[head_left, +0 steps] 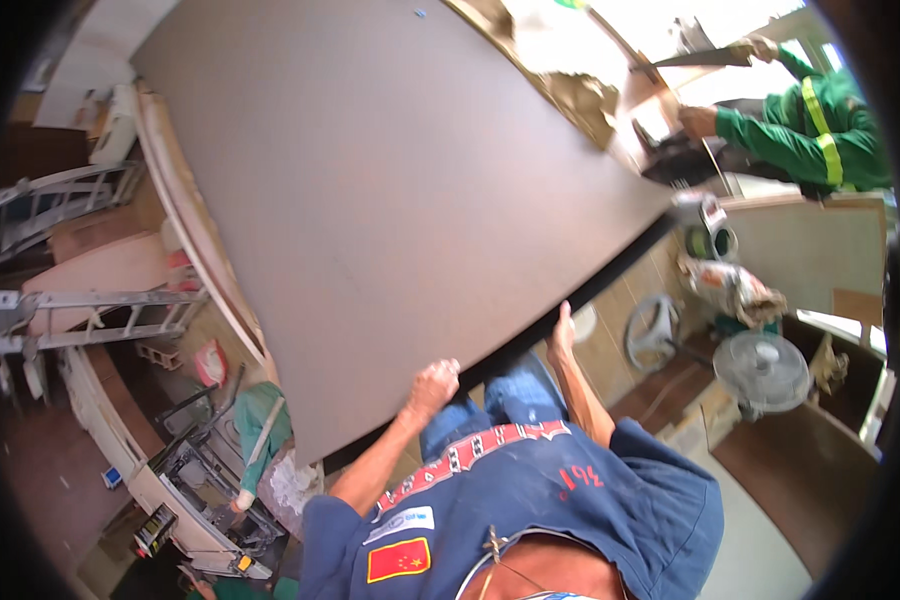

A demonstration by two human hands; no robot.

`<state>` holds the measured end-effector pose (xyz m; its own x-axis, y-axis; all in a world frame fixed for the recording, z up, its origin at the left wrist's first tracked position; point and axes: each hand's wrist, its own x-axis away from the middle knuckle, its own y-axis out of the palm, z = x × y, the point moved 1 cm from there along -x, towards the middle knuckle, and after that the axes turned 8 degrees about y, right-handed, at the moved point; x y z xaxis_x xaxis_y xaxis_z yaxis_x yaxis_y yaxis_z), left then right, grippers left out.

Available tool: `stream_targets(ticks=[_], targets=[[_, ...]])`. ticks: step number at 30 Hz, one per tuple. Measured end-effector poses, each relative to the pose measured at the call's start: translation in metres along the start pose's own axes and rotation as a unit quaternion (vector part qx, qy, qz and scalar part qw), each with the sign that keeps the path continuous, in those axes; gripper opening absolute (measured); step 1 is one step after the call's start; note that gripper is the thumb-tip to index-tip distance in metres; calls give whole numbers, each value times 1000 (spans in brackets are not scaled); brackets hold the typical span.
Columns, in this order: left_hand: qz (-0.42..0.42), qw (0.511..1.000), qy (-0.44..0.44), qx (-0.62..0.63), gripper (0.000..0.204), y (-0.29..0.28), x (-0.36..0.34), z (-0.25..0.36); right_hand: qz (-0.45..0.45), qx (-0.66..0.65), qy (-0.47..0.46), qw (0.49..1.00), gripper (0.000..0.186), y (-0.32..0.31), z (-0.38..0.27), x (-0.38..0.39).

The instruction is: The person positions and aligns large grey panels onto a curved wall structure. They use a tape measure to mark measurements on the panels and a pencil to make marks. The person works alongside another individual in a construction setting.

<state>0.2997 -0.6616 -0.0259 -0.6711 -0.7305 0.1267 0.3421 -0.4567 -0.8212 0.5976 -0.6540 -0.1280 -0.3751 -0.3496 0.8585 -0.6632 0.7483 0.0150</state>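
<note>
A large flat grey-brown board (370, 220) with a dark edge stretches out before me, its near edge running slantwise just beyond my body. My left hand (435, 388) is closed at this near edge, knuckles up, and grips the board. Further right along the same edge, my right hand (562, 335) holds on from the side, thumb up; its other fingers are partly hidden beneath the board. What supports the board from below cannot be seen.
At the far right a person in a green sleeve (770, 140) holds a handsaw (695, 58). A standing fan (760, 370) is on my right. Ladders (120, 315) lean at the left, and another person's green sleeve (258, 435) shows near the board's left corner.
</note>
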Motion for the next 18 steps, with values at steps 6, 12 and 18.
stream_targets(ticks=[6, 12, 18], targets=[[-36, 994, -89, 57, 26, 11, 31, 5, -137, -39, -6, 990, 79, 27, -7, 23], [-14, 989, -104, 106, 26, 22, 30, 2, -170, -6, -11, 985, 79, 32, -23, 48], [-17, 992, -84, 97, 24, 52, 35, -2, 0, 82, 7, 997, 34, -1, 14, -8]])
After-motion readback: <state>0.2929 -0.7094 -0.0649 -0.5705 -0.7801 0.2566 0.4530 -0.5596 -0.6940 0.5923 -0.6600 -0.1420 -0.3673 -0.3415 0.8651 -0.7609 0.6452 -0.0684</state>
